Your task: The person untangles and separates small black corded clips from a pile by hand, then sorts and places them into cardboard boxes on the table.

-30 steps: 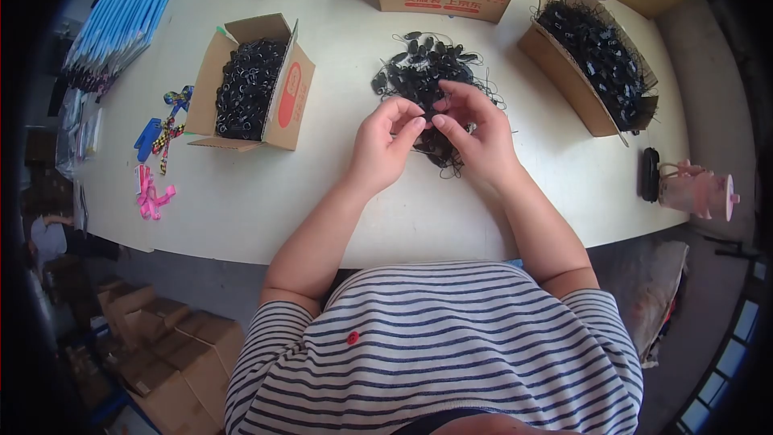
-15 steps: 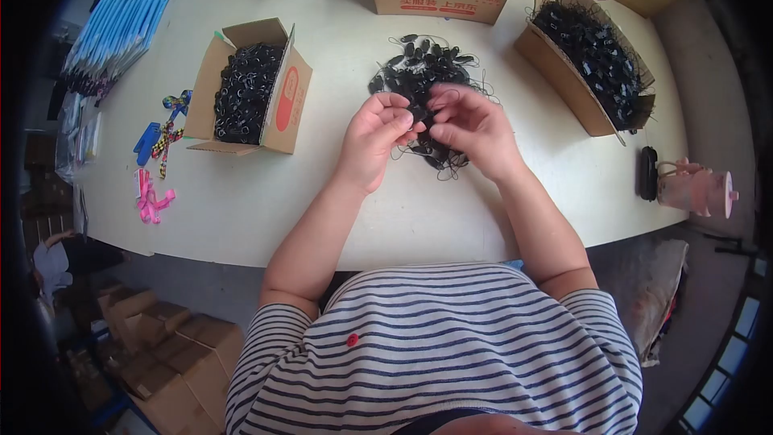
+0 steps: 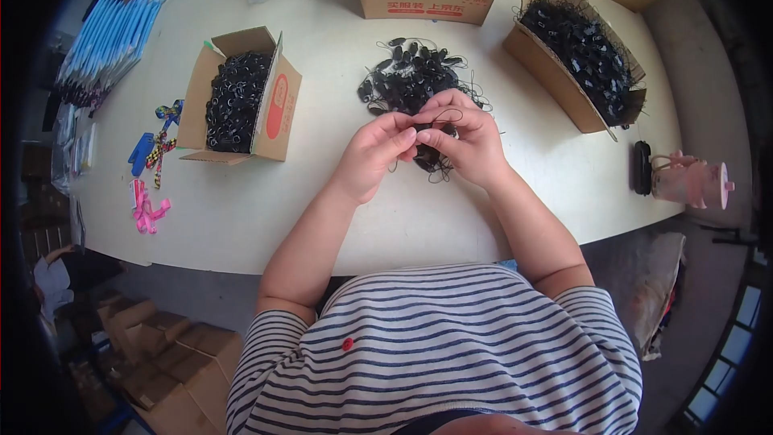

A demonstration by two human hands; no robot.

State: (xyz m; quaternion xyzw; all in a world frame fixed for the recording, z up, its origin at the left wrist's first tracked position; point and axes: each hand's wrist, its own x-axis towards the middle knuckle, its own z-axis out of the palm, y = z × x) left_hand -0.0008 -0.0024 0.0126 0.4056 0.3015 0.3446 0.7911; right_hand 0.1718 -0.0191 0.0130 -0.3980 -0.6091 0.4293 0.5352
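The left hand [image 3: 372,153] and right hand [image 3: 471,141] are closely pinching 1 black corded piece [image 3: 420,126], while a long carton [image 3: 551,83] is standing rightward beyond their grip, a shorter carton [image 3: 278,113] leftward, a black pile [image 3: 415,79] is lying just beyond, and a thin loop [image 3: 460,115] is curling beside the right fingers.
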